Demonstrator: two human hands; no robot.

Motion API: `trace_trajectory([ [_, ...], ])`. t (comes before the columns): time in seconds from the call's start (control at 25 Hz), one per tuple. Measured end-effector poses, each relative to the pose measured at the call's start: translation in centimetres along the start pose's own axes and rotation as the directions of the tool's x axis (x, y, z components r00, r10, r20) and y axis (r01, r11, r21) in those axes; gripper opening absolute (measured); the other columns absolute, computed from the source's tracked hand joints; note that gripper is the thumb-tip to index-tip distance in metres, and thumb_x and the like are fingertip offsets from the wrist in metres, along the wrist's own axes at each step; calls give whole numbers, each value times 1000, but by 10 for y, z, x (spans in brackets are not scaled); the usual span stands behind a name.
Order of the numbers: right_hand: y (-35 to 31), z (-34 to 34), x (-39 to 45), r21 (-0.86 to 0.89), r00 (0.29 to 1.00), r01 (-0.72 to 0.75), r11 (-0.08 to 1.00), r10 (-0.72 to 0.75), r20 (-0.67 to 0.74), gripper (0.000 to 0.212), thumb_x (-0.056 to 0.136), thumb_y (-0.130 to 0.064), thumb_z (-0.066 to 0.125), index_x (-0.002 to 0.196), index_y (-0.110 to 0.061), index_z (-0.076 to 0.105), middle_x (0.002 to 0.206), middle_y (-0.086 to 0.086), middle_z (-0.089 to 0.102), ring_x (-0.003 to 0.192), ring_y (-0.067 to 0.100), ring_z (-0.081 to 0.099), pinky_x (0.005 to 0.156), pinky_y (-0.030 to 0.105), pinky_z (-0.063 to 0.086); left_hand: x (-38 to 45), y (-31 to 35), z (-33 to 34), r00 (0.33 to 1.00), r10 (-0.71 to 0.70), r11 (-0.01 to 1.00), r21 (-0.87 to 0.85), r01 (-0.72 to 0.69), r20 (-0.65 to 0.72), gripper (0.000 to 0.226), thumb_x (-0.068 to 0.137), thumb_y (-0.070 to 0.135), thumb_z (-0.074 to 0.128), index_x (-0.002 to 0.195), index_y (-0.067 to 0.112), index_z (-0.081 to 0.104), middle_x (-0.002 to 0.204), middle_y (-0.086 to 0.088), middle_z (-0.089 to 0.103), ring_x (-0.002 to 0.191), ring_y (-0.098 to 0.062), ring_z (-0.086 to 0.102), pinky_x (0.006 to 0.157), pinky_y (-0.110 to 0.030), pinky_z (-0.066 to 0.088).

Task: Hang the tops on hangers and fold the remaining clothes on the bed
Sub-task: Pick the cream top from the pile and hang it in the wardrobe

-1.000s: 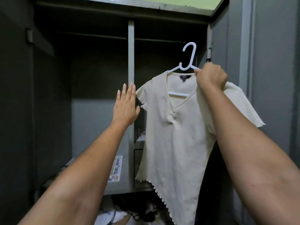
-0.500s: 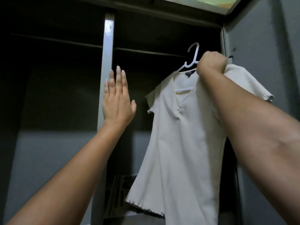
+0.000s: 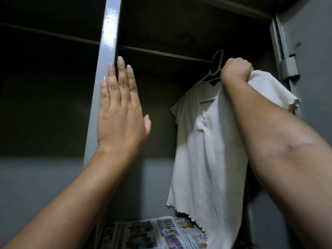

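A cream short-sleeved top [image 3: 206, 159] hangs on a white plastic hanger [image 3: 214, 69] inside the right half of a grey metal wardrobe. My right hand [image 3: 235, 70] grips the hanger's shoulder together with the top's fabric, raised high. The hanger's hook sits right at the dark hanging rail [image 3: 161, 53]; whether it is over the rail is unclear. My left hand [image 3: 120, 108] is held up flat with straight fingers in front of the wardrobe's centre post [image 3: 107, 33], holding nothing.
The wardrobe's open right door [image 3: 309, 51] with its hinge [image 3: 289, 66] stands close to the right of the top. Newspaper [image 3: 154, 232] lines the shelf below the top. The left compartment is dark.
The view has closed in on the wardrobe. My right hand has carried the hanger and top deeper and up to the rail. My left hand has stayed raised and flat by the centre post.
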State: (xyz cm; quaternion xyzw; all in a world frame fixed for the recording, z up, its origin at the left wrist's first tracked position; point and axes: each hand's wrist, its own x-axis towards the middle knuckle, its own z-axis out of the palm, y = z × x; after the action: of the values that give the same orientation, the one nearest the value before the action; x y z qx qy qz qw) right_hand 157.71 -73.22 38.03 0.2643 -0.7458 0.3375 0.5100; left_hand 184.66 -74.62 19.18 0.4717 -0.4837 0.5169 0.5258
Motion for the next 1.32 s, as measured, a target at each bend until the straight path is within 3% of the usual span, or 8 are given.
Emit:
trace_trajectory([
  [0.4,19,24,-12,-91,998,45,995,-48,-33,36,95,-8,36,125,-1,56,126,21,54,118,35,49,98,39,34,-1,2,-1,999,35,998,43,-36,13,101,87,60,35,146,-3,-18,155,-22,-19,145,-39,-9,120,-45,4],
  [0.56,26,58,-77,-311,975,191,931,-216,-49,64,94,-26,28,151,-2,12,157,20,12,145,36,7,116,52,-1,-2,-1,-6,999,34,999,1,-35,34,104,86,61,39,148,-2,-14,157,-21,-15,146,-39,-7,120,-45,5],
  [0.68,46,89,-171,-397,931,355,847,-279,236,67,98,-34,25,152,-4,-3,159,18,-5,147,34,-7,108,58,-25,-4,-1,-10,997,64,997,-34,-62,49,103,85,61,40,148,-2,-12,158,-21,-12,146,-38,-6,120,-45,4],
  [0.76,61,99,-236,-270,801,449,852,-249,544,72,99,-46,30,153,-8,2,160,14,1,147,31,-1,110,57,-20,-5,-3,-14,993,90,994,-68,-85,82,102,86,60,41,148,-2,-12,158,-20,-12,146,-36,-8,119,-44,-1],
  [0.84,72,94,-282,16,526,484,875,-306,794,73,97,-53,37,153,-13,12,160,10,9,147,25,10,116,53,-4,-12,-6,-17,984,123,987,-119,-108,131,100,87,58,41,149,-1,-11,158,-19,-11,146,-34,-10,118,-44,-6],
  [0.96,77,46,-314,364,222,58,930,-367,903,75,95,-56,43,152,-13,21,159,6,19,145,24,22,116,40,14,-35,-14,-28,943,252,964,-143,-225,216,96,88,58,37,150,1,-8,159,-17,-8,146,-30,-13,119,-44,-7],
  [1.2,96,-46,-350,594,503,-609,526,-324,801,73,98,-51,39,151,-6,20,157,8,21,144,25,22,116,38,19,-100,-52,-97,804,399,770,-637,-33,440,83,94,43,48,153,10,-1,161,-3,-6,147,-21,-10,118,-33,-4],
  [1.32,120,-75,-404,505,444,-773,384,-242,863,88,81,-71,46,141,-6,41,143,8,45,135,27,40,112,41,31,-157,-69,-151,731,260,609,-695,383,631,81,95,40,50,153,13,2,161,-1,-2,148,-19,-3,118,-33,0],
])
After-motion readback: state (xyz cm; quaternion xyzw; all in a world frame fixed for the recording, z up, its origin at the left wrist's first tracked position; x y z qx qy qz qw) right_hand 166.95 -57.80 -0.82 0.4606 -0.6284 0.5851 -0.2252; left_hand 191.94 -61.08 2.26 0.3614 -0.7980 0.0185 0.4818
